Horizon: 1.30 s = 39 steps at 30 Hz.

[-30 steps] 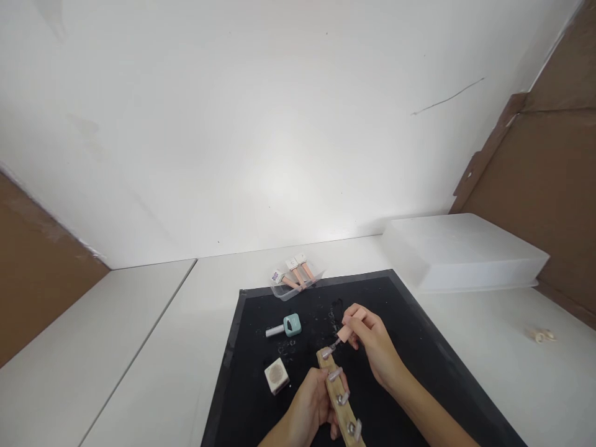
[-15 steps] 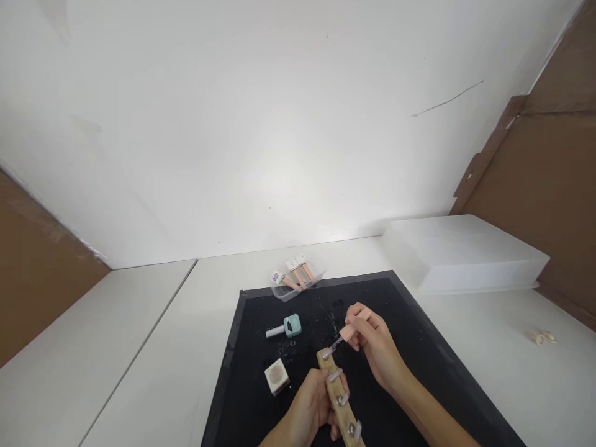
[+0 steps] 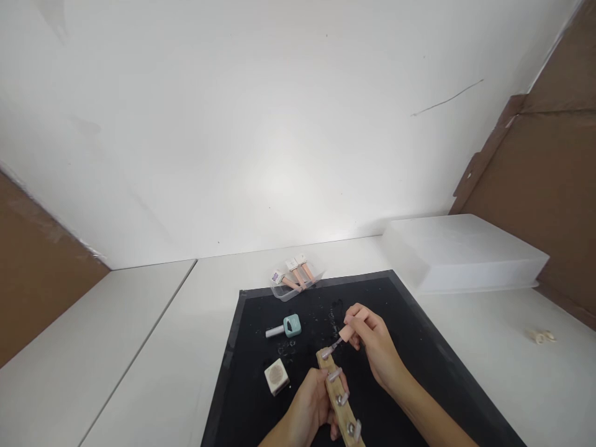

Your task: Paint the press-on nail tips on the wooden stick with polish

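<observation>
From where I stand, the left stretch of the worktop lies bare from the black mat out to the brown panel, wide room for a hand. On the mat, the right half is open ground beyond the right hand. The near middle is taken: the left hand grips a wooden stick, and the right pinches a pink-capped brush over its far end. Left of them a teal bottle lies on its side and a cream block sits near it, a slim gap between. Behind the mat a clear tray of pink bottles blocks the middle; a big white box walls the right rear.
</observation>
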Each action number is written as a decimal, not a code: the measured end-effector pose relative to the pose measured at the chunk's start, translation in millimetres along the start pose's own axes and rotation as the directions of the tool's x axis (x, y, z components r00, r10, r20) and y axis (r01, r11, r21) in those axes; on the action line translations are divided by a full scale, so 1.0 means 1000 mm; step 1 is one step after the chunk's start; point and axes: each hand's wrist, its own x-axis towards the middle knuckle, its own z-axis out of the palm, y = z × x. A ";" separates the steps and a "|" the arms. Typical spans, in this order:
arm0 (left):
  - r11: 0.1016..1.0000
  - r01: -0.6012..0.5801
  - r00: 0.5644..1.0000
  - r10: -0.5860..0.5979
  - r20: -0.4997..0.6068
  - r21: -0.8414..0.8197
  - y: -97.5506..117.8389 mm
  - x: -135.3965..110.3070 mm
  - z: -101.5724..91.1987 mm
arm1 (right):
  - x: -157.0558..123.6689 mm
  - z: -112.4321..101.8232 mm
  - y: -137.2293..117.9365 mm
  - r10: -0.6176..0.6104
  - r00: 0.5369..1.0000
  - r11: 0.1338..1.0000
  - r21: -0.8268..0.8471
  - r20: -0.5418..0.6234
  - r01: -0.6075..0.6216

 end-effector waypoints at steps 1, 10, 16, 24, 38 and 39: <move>1.000 0.001 1.000 -0.001 -0.001 -0.001 0.000 0.000 0.000 | 0.000 0.000 -0.001 -0.003 1.000 1.000 0.003 -0.016 0.003; 1.000 -0.001 1.000 0.001 -0.013 -0.006 -0.001 0.000 -0.001 | -0.001 0.000 -0.007 0.049 0.998 0.988 0.151 -0.051 -0.041; 1.000 0.004 1.000 -0.004 -0.010 -0.008 -0.002 -0.001 -0.002 | 0.000 -0.002 -0.004 0.084 0.996 0.972 0.221 -0.028 -0.076; 1.000 -0.012 1.000 0.012 -0.007 -0.018 -0.003 0.001 -0.003 | -0.001 -0.002 0.000 0.071 0.997 0.974 0.217 0.005 -0.071; 1.000 0.011 1.000 -0.010 -0.029 0.018 0.003 -0.002 0.003 | 0.000 -0.001 0.000 0.087 0.996 0.984 0.156 0.018 -0.089; 1.000 0.016 0.999 -0.015 -0.033 0.021 0.004 -0.002 0.004 | 0.000 -0.001 0.000 0.091 0.996 0.985 0.143 0.020 -0.092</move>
